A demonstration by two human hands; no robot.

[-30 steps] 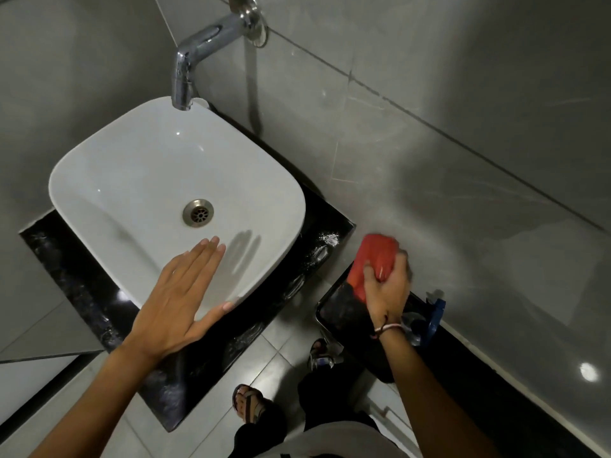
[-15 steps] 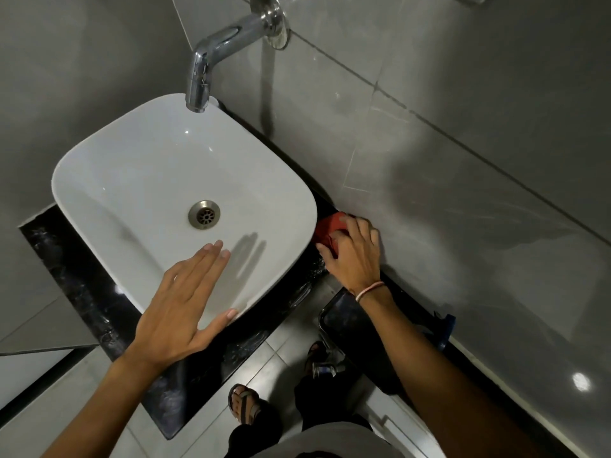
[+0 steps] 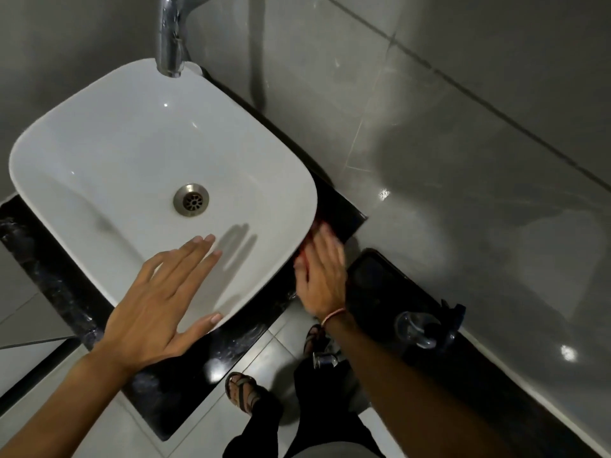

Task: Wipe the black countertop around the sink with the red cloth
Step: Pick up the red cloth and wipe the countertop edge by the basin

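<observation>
A white basin (image 3: 109, 153) stands on the black countertop (image 3: 198, 371). My left hand (image 3: 162, 302) lies flat and spread on the basin's near rim, holding nothing. My right hand (image 3: 322, 276) presses down on the countertop strip just right of the basin. It is blurred by motion. The red cloth (image 3: 314, 228) is almost wholly hidden under that hand; only red slivers show by the fingertips and thumb.
A chrome tap (image 3: 170, 34) overhangs the basin's far rim. Right of my right hand stands a dark bin (image 3: 380, 285), with a clear bottle (image 3: 416, 328) beyond it. Grey tiled wall rises to the right. My sandalled feet (image 3: 243, 391) stand on the floor below.
My right hand brought the red cloth from above the bin down to the countertop's far right corner, then slid it nearer along the basin's right side. The left hand stayed on the rim.
</observation>
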